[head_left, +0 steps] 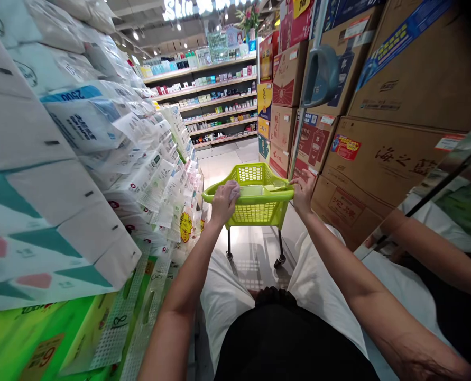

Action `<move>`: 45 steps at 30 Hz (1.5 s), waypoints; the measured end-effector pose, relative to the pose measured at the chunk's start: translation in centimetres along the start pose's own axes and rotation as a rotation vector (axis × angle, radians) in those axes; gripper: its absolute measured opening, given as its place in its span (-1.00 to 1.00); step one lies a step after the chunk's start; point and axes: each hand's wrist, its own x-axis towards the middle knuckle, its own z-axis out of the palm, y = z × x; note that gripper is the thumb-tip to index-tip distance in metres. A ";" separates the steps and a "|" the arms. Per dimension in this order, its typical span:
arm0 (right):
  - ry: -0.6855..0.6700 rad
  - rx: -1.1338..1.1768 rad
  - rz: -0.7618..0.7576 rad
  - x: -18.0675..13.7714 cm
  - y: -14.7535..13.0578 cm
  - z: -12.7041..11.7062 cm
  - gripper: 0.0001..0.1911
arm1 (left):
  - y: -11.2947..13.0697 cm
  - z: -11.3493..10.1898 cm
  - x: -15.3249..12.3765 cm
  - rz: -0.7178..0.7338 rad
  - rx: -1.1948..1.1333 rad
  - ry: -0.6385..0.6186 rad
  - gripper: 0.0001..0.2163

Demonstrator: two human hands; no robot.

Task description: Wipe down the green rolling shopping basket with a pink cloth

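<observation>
A lime-green shopping cart (pixel 255 214) with a lattice basket stands right in front of me on black wheeled legs. At the left part of its rim, my left hand (pixel 223 203) is closed around a crumpled pale purple cloth (pixel 233 189), which lies against the rim. On the opposite corner, my right hand (pixel 303 191) has its fingers closed on the rim. A pale flat panel (pixel 253 190) shows inside the basket behind the handle; the basket's floor is mostly hidden.
Packs of tissue paper (pixel 88 119) are piled close along the left. Stacked cardboard cartons (pixel 381 153) line the right, with a metal pole (pixel 297 143) and a mirror-like panel (pixel 449 211) beside them. Shelves of small goods (pixel 219 100) stand across the aisle's far end.
</observation>
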 end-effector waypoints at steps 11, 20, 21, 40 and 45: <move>-0.218 -0.379 -0.254 -1.3 -3.9 0.1 -0.73 | -1.9 -0.8 0.1 -0.104 0.034 -0.040 -0.74; -0.165 -0.407 -0.251 -0.7 -3.1 1.1 -0.71 | 0.9 0.8 -0.6 -0.024 0.054 -0.096 -0.76; -0.180 -0.402 -0.256 -0.6 -3.0 1.0 -0.71 | 0.4 0.5 -0.5 -0.027 0.056 -0.099 -0.77; -0.106 -0.443 -0.259 0.2 -2.7 1.1 -0.76 | -0.3 5.8 -4.7 -0.379 -0.066 0.448 -0.78; -0.089 -0.445 -0.227 -0.1 -3.1 1.9 -0.78 | 2.0 7.2 -4.8 -0.622 -0.149 0.512 -0.71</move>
